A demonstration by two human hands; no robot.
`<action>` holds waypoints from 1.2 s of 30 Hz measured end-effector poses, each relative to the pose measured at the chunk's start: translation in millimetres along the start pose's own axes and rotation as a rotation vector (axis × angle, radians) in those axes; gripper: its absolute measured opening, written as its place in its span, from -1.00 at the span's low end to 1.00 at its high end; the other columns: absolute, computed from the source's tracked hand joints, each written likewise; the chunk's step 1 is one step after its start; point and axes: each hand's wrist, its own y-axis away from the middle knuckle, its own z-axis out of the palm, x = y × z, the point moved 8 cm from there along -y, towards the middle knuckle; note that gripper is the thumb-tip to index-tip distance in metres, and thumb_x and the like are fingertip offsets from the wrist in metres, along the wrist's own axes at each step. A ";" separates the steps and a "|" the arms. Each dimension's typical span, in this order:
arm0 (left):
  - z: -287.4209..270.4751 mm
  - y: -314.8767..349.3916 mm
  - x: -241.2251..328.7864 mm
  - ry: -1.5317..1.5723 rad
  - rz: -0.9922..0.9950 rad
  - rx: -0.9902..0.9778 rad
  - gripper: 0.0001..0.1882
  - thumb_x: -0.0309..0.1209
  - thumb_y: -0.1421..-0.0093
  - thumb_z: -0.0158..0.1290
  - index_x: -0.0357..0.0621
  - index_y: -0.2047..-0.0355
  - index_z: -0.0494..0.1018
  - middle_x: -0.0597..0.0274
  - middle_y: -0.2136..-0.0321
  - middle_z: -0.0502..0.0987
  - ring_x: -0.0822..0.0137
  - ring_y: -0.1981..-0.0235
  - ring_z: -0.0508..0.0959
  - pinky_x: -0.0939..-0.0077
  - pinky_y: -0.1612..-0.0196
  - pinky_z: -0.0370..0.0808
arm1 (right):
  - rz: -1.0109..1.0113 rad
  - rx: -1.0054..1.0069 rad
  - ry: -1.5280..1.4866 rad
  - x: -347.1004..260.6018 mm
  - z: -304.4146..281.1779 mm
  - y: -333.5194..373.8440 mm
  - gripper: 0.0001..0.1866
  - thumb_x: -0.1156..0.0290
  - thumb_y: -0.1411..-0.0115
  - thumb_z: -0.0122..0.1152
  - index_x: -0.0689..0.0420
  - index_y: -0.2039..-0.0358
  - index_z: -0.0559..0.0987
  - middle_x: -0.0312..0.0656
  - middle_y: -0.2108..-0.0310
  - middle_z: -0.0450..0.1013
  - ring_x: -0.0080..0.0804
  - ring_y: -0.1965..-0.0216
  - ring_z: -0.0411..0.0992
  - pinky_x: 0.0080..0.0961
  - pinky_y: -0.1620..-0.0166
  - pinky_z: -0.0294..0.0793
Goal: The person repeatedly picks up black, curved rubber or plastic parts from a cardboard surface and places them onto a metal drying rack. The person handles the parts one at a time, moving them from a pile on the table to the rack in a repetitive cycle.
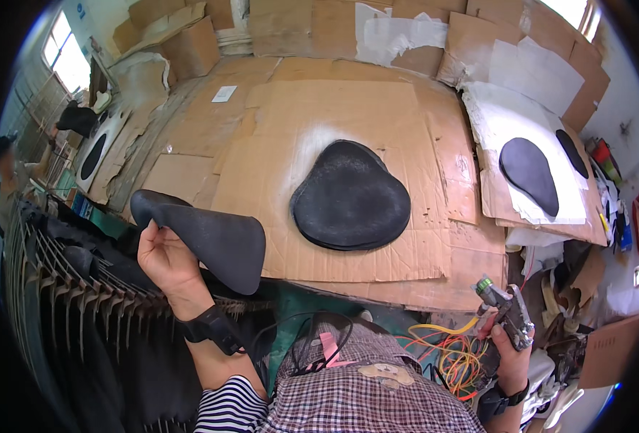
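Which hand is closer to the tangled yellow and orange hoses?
Right. The right hand, holding a spray gun, is just right of the hoses; the left hand, holding a black pad, is far to their left.

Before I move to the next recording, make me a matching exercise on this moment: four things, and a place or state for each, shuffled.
Things:
1. bent black pad
2. spray gun
3. black pad stack
4. white sheet

Places or states:
a. lying mid-table on brown cardboard
b. beneath two flat black pads
c. held in the right hand
d. held up by the left hand

Pairs: 1-d, 2-c, 3-a, 4-b
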 end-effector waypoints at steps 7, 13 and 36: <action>9.2 -4.1 -12.9 -0.007 -0.003 -0.017 -0.74 -0.57 -0.16 -0.12 -0.38 0.14 0.41 -0.01 0.20 0.55 0.17 0.13 0.55 0.23 -0.06 0.43 | 0.066 -0.029 0.168 4.6 -36.7 30.5 -0.36 0.32 -0.05 0.31 0.32 -0.09 0.31 -0.21 0.42 0.45 -0.49 0.43 0.44 -0.56 0.31 0.45; 7.4 -4.4 -16.4 -0.039 0.042 0.032 -0.76 -0.58 -0.16 -0.11 -0.37 0.17 0.43 0.04 0.22 0.56 0.22 0.15 0.55 0.29 -0.05 0.44 | 0.167 -0.306 0.034 12.0 -11.7 41.8 -0.38 0.43 0.01 0.35 0.30 -0.07 0.35 -0.16 0.39 0.47 -0.48 0.40 0.46 -0.51 0.26 0.47; 0.0 12.2 -3.9 0.018 0.024 -0.062 -0.73 -0.59 -0.19 -0.18 -0.46 0.13 0.39 -0.09 0.15 0.51 0.14 0.09 0.52 0.29 -0.09 0.42 | 0.000 -0.131 -0.033 -12.1 9.4 -18.4 -0.44 0.34 -0.08 0.29 0.30 -0.05 0.35 -0.21 0.39 0.44 -0.52 0.37 0.43 -0.58 0.26 0.45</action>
